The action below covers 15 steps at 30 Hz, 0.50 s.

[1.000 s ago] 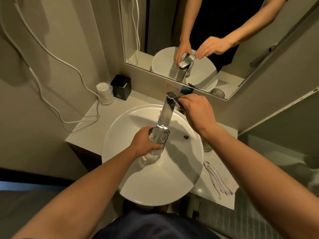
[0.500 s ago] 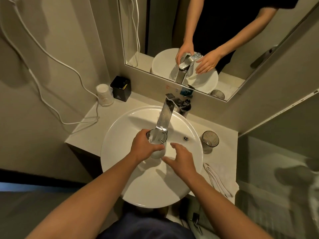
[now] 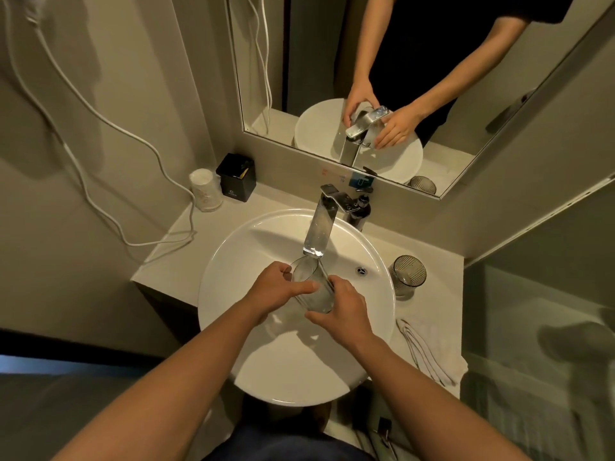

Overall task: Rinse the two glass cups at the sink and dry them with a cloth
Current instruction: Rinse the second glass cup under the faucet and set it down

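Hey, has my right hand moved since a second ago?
Yes. The right hand left the faucet handle and came nearer the body, now holding the glass cup under the spout, opposite the left hand.

We find one glass cup (image 3: 314,294) above the sink (image 3: 299,367) beneath the faucet (image 3: 321,227), the other cup (image 3: 407,274) right of the sink, the cloth (image 3: 429,354) before it.

Both hands hold one glass cup (image 3: 311,287) over the white sink (image 3: 253,247), its mouth just under the tap (image 3: 321,227). The left hand (image 3: 276,289) grips its left side; the right hand (image 3: 346,307) wraps its lower right. A second glass cup (image 3: 407,274) stands on the counter (image 3: 213,214) right of the sink, with a white cloth (image 3: 429,354) nearer the person.
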{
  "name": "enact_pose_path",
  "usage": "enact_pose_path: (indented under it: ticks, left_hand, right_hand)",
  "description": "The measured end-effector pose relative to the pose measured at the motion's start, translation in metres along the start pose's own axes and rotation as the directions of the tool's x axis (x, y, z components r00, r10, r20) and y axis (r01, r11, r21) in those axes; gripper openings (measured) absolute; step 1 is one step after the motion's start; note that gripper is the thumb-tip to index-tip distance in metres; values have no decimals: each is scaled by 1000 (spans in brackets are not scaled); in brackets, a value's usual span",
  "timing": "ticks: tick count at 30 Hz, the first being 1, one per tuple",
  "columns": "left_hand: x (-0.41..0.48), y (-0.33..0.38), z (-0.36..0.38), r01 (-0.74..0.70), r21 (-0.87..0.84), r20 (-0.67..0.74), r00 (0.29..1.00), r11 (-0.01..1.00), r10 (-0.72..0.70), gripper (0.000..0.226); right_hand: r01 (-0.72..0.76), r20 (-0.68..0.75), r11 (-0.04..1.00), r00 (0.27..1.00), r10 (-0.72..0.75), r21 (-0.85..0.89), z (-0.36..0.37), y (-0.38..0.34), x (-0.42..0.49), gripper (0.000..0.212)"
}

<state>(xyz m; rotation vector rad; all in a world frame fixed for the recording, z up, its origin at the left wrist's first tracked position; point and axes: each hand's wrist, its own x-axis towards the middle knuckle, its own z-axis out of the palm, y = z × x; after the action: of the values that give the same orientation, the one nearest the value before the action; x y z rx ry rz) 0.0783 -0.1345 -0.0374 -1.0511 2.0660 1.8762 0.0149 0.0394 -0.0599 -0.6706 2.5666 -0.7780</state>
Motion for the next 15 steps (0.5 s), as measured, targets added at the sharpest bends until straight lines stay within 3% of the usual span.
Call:
enact_pose_path:
  ticks: [4,9,15]
  left_hand:
    - [4,0,-5,0,-43,42,999,999,1,96]
    - [6,1,11,6,-124,-64,998,992,-14,38]
    - [5,-4,7,14,-114,7,1000,993,-14,40]
  right_hand:
    - [72,113,996,991,-66,-57,-13,2,8,78]
    - [83,2,983,996,-84,-162,-9,-3,0,91]
    - [69,-3,981,997,-71,-184,-4,0,4,85]
